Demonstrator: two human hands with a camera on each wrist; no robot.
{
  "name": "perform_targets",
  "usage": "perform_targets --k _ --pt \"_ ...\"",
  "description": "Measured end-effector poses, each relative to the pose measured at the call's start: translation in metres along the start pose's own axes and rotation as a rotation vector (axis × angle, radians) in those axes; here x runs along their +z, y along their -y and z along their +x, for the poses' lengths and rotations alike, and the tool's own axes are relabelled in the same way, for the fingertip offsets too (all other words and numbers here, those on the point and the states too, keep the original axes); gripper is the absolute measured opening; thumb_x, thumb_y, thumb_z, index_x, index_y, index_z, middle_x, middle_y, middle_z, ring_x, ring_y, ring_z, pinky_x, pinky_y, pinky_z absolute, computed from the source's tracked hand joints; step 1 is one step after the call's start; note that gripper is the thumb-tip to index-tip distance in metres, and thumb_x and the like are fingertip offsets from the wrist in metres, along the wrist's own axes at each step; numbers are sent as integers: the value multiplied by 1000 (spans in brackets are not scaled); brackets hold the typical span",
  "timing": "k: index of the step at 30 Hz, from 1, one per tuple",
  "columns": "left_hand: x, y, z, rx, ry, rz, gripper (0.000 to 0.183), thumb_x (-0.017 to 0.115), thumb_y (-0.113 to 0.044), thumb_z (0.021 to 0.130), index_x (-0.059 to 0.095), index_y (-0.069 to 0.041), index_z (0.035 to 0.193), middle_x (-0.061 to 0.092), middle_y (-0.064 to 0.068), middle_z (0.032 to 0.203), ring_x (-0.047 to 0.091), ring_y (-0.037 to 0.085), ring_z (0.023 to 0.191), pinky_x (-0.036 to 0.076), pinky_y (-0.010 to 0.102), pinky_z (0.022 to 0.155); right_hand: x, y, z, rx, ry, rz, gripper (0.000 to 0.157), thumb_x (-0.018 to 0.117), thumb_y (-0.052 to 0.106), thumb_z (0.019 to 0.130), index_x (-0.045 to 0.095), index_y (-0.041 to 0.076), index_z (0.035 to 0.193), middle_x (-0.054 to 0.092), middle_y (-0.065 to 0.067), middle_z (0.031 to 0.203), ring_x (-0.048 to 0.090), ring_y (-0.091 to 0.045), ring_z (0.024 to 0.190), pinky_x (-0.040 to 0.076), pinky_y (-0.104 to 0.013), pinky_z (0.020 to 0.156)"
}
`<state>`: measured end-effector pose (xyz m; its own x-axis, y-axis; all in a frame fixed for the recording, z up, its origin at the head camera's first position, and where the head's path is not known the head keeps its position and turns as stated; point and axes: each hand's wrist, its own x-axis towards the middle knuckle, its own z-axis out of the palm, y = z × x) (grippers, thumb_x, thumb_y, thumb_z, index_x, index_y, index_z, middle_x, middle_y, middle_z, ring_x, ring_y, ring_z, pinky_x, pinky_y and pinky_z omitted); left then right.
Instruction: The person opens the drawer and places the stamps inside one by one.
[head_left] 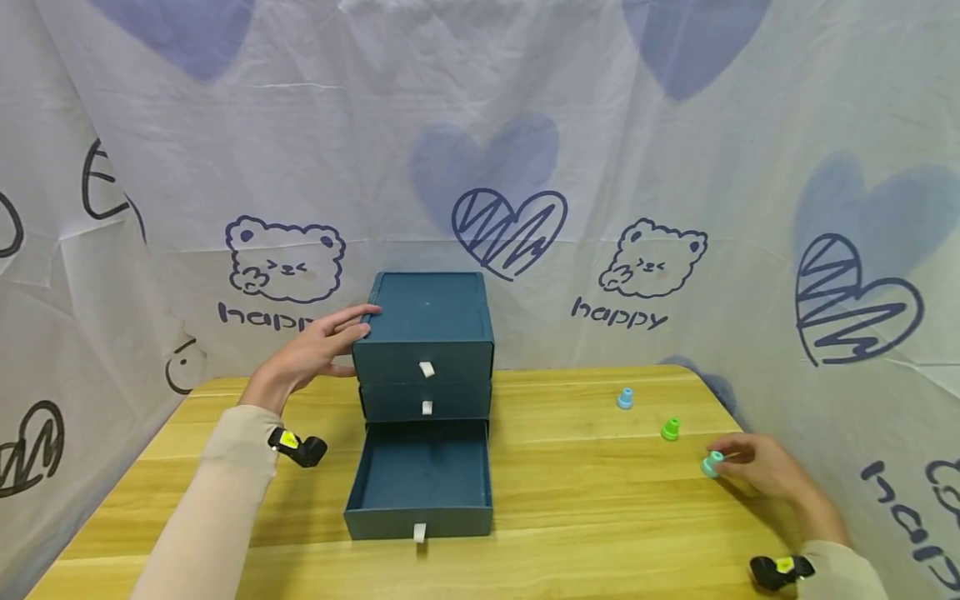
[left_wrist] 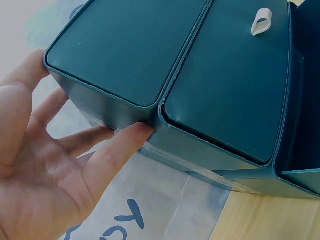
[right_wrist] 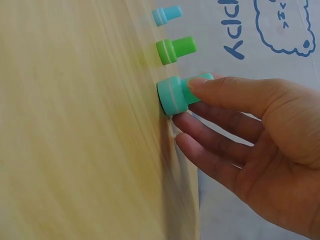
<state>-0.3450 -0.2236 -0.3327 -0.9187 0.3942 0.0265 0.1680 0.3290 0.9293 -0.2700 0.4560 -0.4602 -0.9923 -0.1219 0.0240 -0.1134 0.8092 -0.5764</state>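
A dark teal drawer unit (head_left: 423, 362) stands left of the table's middle, its bottom drawer (head_left: 420, 467) pulled out with a bare floor showing. My left hand (head_left: 307, 354) rests against the unit's upper left side, fingers spread and touching the wall in the left wrist view. At the right, my right hand (head_left: 772, 471) pinches a small turquoise stamp-shaped piece (right_wrist: 172, 95) by its narrow neck between thumb and fingers. Its wide round base faces down at the tabletop. A green piece (head_left: 671, 430) and a light blue piece (head_left: 625, 398) of like shape stand upright beyond it.
The two upper drawers are closed, each with a white pull tab (head_left: 427, 369). Under everything lies a wood-grain table (head_left: 570, 500). A pale printed cloth (head_left: 525, 317) hangs behind the table and at both sides.
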Motion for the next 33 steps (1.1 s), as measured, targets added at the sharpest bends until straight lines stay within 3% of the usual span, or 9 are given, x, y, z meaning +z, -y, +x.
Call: perform_targets --k 12,24,33 --pt "1 3 -2 -6 -7 0 61 51 -44 108 32 -25 163 5 15 175 10 55 157 40 72 111 3 14 0 -120 -15 39 30 78 10 90 71 -7 114 76 -20 105 66 2 84 56 -19 74" --pt "-1 4 0 1 -3 -1 62 51 -47 107 32 -26 162 6 14 175 10 54 157 40 71 112 9 40 6 -123 10 84 28 76 9 91 71 -5 115 76 -19 109 69 -7 85 58 -21 73" --pt "-1 3 2 3 -1 5 62 51 -49 107 33 -28 162 7 12 175 10 53 157 42 69 112 19 68 17 -225 24 87 20 76 10 92 74 -1 109 74 -18 112 68 -4 90 58 -22 77"
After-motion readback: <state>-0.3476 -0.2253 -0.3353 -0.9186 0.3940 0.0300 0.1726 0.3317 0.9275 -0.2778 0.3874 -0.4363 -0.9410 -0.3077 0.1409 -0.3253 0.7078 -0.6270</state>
